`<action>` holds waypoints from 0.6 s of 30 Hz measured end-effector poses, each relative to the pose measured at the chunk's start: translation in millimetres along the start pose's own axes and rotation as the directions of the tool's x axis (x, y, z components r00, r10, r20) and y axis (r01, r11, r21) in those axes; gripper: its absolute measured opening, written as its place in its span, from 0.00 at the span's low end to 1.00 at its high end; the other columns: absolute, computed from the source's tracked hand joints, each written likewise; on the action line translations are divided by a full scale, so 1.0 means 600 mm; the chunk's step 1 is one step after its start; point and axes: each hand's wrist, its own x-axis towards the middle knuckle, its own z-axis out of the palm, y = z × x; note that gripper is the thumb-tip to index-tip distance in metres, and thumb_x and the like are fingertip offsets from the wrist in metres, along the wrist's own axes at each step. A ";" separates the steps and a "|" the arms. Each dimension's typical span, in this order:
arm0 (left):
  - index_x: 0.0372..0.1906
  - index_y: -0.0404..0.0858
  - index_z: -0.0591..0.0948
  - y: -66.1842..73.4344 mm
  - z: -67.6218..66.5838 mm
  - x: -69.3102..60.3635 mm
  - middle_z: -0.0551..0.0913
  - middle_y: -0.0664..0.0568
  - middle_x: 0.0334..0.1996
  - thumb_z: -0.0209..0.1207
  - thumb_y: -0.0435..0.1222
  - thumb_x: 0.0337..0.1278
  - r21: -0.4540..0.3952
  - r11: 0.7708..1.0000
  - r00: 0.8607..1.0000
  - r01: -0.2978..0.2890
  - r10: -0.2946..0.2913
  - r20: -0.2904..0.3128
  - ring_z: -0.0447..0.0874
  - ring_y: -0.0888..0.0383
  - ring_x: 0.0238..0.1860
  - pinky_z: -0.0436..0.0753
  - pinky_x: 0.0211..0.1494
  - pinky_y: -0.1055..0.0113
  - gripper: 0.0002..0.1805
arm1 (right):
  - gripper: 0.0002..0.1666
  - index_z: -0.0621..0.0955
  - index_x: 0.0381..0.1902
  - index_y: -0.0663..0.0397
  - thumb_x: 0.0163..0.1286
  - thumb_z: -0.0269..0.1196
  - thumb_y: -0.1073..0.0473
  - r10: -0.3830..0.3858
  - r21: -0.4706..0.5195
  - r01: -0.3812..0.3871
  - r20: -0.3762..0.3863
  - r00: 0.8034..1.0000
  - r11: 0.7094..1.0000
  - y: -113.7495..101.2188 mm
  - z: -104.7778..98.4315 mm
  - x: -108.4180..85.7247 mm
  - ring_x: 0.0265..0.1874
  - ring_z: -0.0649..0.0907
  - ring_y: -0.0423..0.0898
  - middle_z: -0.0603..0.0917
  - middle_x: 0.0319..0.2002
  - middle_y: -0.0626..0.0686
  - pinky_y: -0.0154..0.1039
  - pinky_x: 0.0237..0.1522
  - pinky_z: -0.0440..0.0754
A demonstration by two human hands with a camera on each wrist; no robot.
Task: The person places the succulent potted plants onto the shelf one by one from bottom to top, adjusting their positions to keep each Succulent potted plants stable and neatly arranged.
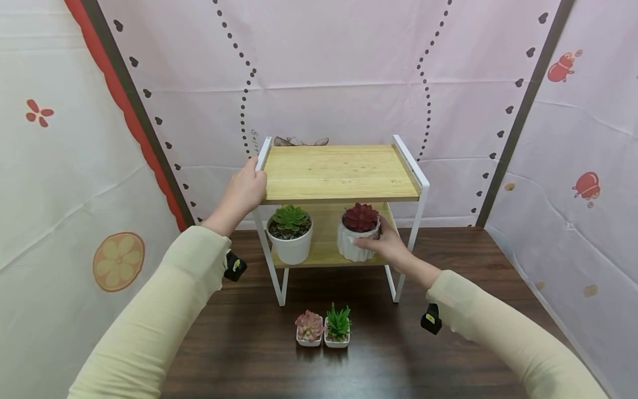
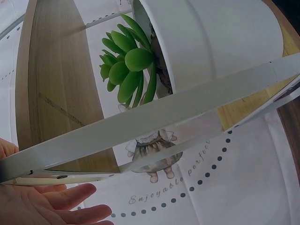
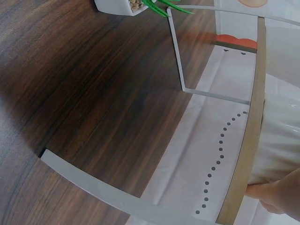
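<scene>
My left hand (image 1: 242,191) holds the left side of a two-tier shelf (image 1: 339,172) by its white rail. In the left wrist view the fingers (image 2: 70,197) reach out along the outside of the frame. My right hand (image 1: 390,244) grips a ribbed white pot (image 1: 355,246) with a dark red succulent (image 1: 361,217), its thumb across the front. That pot is at the right of the lower board (image 1: 324,238); whether it bears on the board cannot be told. A round white pot (image 1: 293,246) with a green succulent (image 1: 290,218) stands at the lower board's left.
On the dark wooden table (image 1: 239,354), in front of the shelf, sit two small white pots side by side: a pink succulent (image 1: 309,326) and a spiky green plant (image 1: 338,324). Printed cloth (image 1: 334,66) hangs behind and at both sides. White legs (image 1: 271,266) hold the shelf up.
</scene>
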 end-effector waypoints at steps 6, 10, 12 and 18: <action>0.71 0.38 0.50 0.002 0.000 -0.002 0.69 0.34 0.55 0.29 0.37 0.61 -0.007 1.000 1.000 0.001 -0.001 -0.006 0.69 0.46 0.33 0.69 0.32 0.62 0.31 | 0.49 0.50 0.69 0.59 0.56 0.64 0.61 -0.014 0.005 0.014 -0.026 1.000 1.000 -0.005 0.003 -0.007 0.65 0.60 0.57 0.60 0.65 0.63 0.53 0.64 0.56; 0.71 0.39 0.50 0.002 0.001 -0.002 0.69 0.35 0.55 0.29 0.37 0.61 -0.009 1.000 1.000 0.002 -0.002 -0.005 0.69 0.47 0.33 0.69 0.31 0.62 0.31 | 0.57 0.41 0.72 0.56 0.56 0.65 0.56 0.003 -0.072 -0.007 -0.056 0.998 0.997 -0.014 0.001 -0.024 0.69 0.50 0.59 0.47 0.70 0.62 0.54 0.66 0.51; 0.71 0.39 0.50 0.002 0.000 -0.002 0.69 0.35 0.56 0.29 0.37 0.61 -0.010 1.000 1.000 0.006 -0.006 -0.003 0.70 0.46 0.34 0.70 0.33 0.61 0.31 | 0.60 0.38 0.72 0.55 0.56 0.66 0.54 -0.020 -0.141 0.010 -0.071 0.997 0.990 -0.020 0.001 -0.039 0.69 0.46 0.59 0.41 0.72 0.60 0.54 0.67 0.49; 0.71 0.39 0.50 0.002 0.000 -0.002 0.68 0.35 0.57 0.29 0.36 0.61 -0.010 1.000 1.000 0.006 -0.006 -0.004 0.70 0.45 0.37 0.70 0.34 0.60 0.31 | 0.56 0.48 0.70 0.63 0.52 0.69 0.62 -0.390 -0.307 0.356 -0.053 0.919 0.883 -0.008 0.020 -0.101 0.68 0.52 0.59 0.49 0.70 0.63 0.55 0.65 0.52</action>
